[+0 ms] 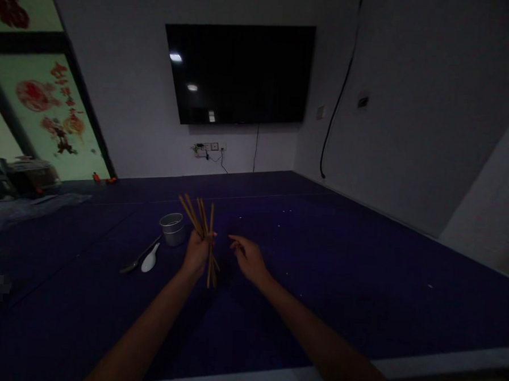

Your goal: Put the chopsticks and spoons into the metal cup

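My left hand (196,253) is wrapped round a loose bundle of several wooden chopsticks (193,214). Their upper ends fan out above the fist, and the lower ends stick out below it. A short gap to the right, my right hand (247,258) hovers with its index finger stretched toward the bundle and the other fingers loosely bent; nothing shows in it. Just left of my left hand stands a round grey metal cup (173,230). In front of the cup lie a white soup spoon (150,259) and a dark, long-handled utensil (139,256), too dim to identify exactly.
The dark blue tabletop (353,258) has small white specks on it. Clear plastic sheeting (35,208) and a cluttered box (29,176) lie at the far left. A television (243,73) hangs on the back wall, and a black cable (339,104) dangles at the right.
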Action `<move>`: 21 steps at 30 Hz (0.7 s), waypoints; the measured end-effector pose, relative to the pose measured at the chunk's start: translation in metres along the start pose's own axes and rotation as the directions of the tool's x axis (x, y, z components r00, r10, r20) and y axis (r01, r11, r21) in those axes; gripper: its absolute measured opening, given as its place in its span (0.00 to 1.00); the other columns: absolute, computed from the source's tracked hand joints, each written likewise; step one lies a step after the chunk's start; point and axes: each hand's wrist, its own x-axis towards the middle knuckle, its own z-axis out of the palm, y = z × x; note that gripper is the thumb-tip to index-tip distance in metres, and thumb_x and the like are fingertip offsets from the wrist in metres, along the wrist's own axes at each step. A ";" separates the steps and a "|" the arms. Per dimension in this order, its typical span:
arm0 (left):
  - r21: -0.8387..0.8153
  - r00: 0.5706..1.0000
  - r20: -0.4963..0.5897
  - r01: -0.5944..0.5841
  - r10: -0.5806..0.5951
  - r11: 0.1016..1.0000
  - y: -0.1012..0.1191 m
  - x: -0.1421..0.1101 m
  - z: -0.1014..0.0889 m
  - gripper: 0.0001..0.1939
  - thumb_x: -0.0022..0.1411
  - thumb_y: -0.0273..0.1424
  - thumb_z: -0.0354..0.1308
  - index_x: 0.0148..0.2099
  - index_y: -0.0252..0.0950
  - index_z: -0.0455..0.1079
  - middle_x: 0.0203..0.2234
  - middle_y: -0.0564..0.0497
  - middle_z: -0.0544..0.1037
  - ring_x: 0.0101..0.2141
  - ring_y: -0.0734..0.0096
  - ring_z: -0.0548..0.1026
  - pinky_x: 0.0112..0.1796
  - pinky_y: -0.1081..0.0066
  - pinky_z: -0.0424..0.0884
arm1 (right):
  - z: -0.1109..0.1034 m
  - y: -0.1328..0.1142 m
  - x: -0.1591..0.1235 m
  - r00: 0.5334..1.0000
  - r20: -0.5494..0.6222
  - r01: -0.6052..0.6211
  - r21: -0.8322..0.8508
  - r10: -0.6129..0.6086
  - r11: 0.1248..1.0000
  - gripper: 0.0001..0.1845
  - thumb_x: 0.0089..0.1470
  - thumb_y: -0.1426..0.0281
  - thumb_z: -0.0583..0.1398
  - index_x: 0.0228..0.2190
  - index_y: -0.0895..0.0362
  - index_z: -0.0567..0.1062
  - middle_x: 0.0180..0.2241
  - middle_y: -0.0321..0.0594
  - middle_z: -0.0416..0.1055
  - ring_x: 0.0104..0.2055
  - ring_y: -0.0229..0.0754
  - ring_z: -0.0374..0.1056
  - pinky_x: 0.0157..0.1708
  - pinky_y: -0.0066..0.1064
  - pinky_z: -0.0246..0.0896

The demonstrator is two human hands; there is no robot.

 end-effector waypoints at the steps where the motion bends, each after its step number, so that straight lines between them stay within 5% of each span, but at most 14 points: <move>1: -0.050 0.990 0.071 0.126 -0.122 0.991 -0.010 -0.002 0.007 0.11 0.47 0.34 0.62 0.32 0.34 0.67 0.21 0.56 0.69 0.22 0.77 0.67 0.28 0.74 0.64 | 0.007 -0.001 0.000 0.999 -0.004 -0.042 0.073 0.042 0.996 0.21 0.55 0.75 0.49 0.49 0.55 0.71 0.38 0.40 0.75 0.39 0.38 0.70 0.44 0.34 0.64; 4: -0.157 0.907 0.254 0.381 -0.335 0.911 -0.039 -0.006 0.015 0.10 0.42 0.30 0.64 0.30 0.31 0.70 0.21 0.52 0.73 0.23 0.73 0.71 0.30 0.72 0.67 | 0.023 0.001 -0.003 0.993 0.030 -0.121 0.183 0.118 0.976 0.20 0.57 0.67 0.52 0.49 0.55 0.72 0.43 0.43 0.75 0.44 0.42 0.70 0.46 0.38 0.64; 10: -0.198 0.831 0.349 0.517 -0.433 0.833 -0.070 0.002 0.009 0.03 0.46 0.26 0.59 0.25 0.30 0.71 0.22 0.47 0.77 0.28 0.68 0.75 0.34 0.71 0.69 | 0.032 0.014 -0.013 0.984 0.161 -0.094 0.112 0.075 0.989 0.15 0.50 0.77 0.54 0.37 0.56 0.77 0.37 0.41 0.76 0.41 0.43 0.71 0.45 0.37 0.64; 14: -0.184 0.823 0.369 0.520 -0.432 0.834 -0.073 0.001 0.006 0.04 0.45 0.26 0.60 0.26 0.30 0.72 0.21 0.47 0.76 0.25 0.69 0.74 0.32 0.70 0.69 | 0.031 0.015 -0.017 0.984 0.177 -0.028 0.046 0.019 0.999 0.15 0.52 0.77 0.53 0.37 0.56 0.77 0.41 0.42 0.75 0.45 0.42 0.69 0.48 0.35 0.62; 21: -0.160 0.889 0.312 0.397 -0.335 0.904 -0.078 -0.004 0.003 0.16 0.39 0.36 0.67 0.31 0.30 0.75 0.21 0.48 0.77 0.24 0.67 0.74 0.29 0.70 0.68 | 0.029 0.020 -0.019 0.976 0.215 0.062 -0.207 -0.016 0.976 0.15 0.56 0.73 0.52 0.41 0.57 0.76 0.44 0.45 0.74 0.52 0.42 0.65 0.56 0.38 0.53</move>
